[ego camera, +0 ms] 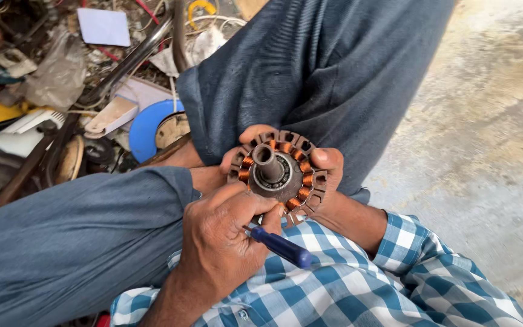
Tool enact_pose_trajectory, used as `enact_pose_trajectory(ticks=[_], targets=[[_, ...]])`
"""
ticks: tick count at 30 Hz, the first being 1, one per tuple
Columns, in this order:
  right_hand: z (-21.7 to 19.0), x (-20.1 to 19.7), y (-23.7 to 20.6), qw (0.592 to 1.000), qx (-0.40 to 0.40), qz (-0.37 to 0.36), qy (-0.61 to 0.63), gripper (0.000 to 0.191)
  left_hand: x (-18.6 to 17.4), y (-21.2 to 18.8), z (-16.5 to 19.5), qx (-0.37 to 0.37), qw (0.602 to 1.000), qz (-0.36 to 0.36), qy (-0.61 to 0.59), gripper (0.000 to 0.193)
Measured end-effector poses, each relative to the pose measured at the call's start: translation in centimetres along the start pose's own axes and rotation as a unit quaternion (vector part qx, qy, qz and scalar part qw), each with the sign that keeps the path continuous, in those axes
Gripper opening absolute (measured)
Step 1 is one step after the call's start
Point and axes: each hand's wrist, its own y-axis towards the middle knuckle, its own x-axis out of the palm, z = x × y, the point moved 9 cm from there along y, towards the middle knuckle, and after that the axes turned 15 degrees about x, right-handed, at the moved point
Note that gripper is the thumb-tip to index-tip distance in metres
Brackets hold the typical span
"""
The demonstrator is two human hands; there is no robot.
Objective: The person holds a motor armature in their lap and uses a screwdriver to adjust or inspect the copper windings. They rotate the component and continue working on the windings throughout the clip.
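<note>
stator (279, 175) cradled in right hand (328, 166)'s fingers | left hand (222, 239) grips blue-handled screwdriver (282, 247); tip hidden | best kept shallow; windings scratch easily

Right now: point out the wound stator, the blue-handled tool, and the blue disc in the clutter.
wound stator (279, 171), head view, on the grey hub beside the shaft.
blue-handled tool (282, 247), head view, middle of the blue handle.
blue disc (143, 128), head view, on its visible blue face.

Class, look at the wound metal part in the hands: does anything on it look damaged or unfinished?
Yes. On the round stator, copper coils wrap only some of the slots; the lower-right slots sit bare. The left hand holds a blue-handled tool beside it.
</note>
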Motion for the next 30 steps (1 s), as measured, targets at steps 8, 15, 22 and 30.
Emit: enact_pose_trajectory(ticks=[8, 15, 22, 30], targets=[[-0.7, -1.9, 0.5, 1.000, -0.019, 0.006, -0.002, 0.081, 0.7, 0.3, -1.2, 0.012, 1.000, 0.004, 0.012, 0.020], [-0.7, -2.4, 0.8, 1.000, -0.019, 0.004, -0.013, 0.081, 0.5, -0.1, -1.9, 0.008, 1.000, -0.006, -0.005, 0.020], [-0.6, -2.8, 1.0, 0.999, -0.027, 0.008, -0.018, 0.084, 0.4, 0.2, -2.5, 0.005, 1.000, 0.000, -0.016, 0.020], [-0.5, -0.5, 0.8, 1.000, -0.009, -0.002, -0.009, 0.081, -0.6, 0.1, -1.0, 0.035, 0.997, 0.015, 0.062, 0.018]])
